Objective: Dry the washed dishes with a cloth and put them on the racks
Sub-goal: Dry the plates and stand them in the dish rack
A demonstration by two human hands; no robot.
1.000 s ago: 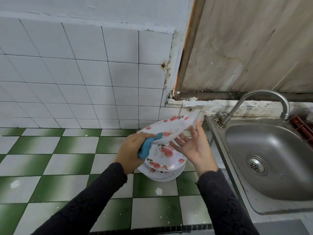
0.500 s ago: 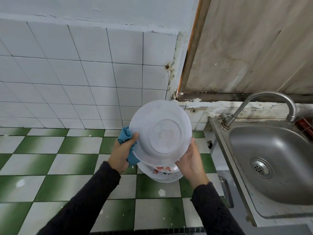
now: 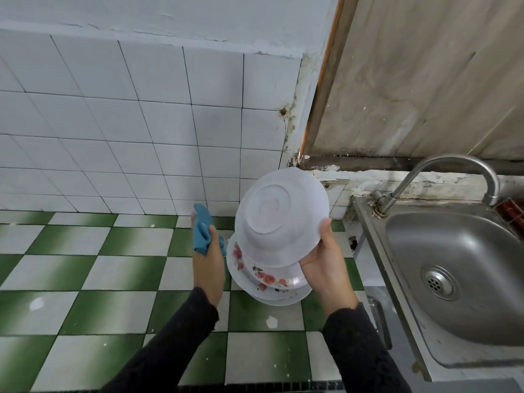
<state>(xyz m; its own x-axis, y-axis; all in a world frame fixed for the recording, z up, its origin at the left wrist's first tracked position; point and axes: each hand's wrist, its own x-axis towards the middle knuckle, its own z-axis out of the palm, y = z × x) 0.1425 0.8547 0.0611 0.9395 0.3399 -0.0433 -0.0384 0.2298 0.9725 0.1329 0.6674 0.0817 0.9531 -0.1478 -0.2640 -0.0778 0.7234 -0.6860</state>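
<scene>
**Plate in right hand, cloth in left**

Right hand (image 3: 326, 268) grips a white plate (image 3: 272, 214) by its lower right rim, thumb curled over the edge. The plate is tilted with its underside to the camera, and sits above a stack of floral plates (image 3: 263, 276). The stack rests on the green-and-white tiled counter (image 3: 113, 265), near its right edge and just beside the steel sink (image 3: 467, 251). Left hand (image 3: 208, 262) clutches a bunched blue cloth (image 3: 202, 231), left of the plate and not touching it. The faucet (image 3: 442, 168) arcs over the sink's back edge.
</scene>
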